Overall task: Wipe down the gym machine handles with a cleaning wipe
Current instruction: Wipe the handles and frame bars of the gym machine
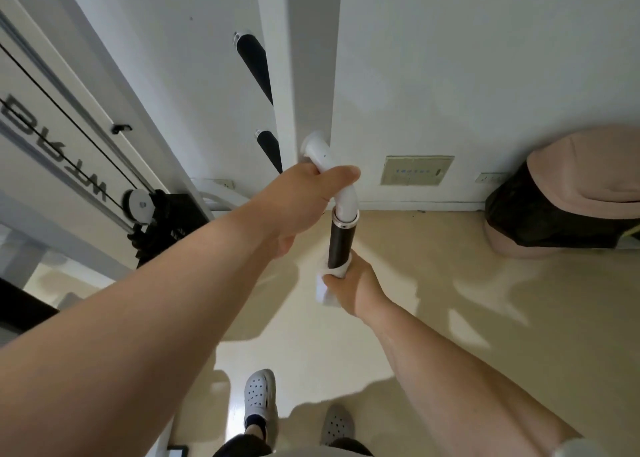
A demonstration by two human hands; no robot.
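Down at the bottom of the view stand two feet in perforated clogs, the left clog [259, 395] in bright light, the right clog [337, 424] in shadow, both flat on the glossy beige floor [450, 318]. Both bare forearms reach forward from there.

The right hand [355, 285] is clenched around the lower end of the handle's black grip [340, 245], and a white wipe [327, 288] is pressed between palm and grip; a fold of the wipe wraps the grip just above the fingers, and a loose corner sticks out at the thumb side. The grip hangs close to upright, with a shiny metal ring at its top where it meets the white tube [341, 197].

Higher up, the left hand [301, 204] is closed on that white tube at its bend, thumb laid over the top, well apart from the wipe. Beyond the fingers the tube runs up to a round flange [311, 143] set against the white post [304, 76] of the machine.

On the far side of that post two more black grips poke out, the lower grip [272, 150] and the upper grip [256, 65], each capped in metal.

Off to the left, black cables [69, 117] run down to a pulley [138, 204] beside the dark weight stack [166, 224]. At the far right, near the wall [485, 76], sits a bin [568, 197] with a dark liner.
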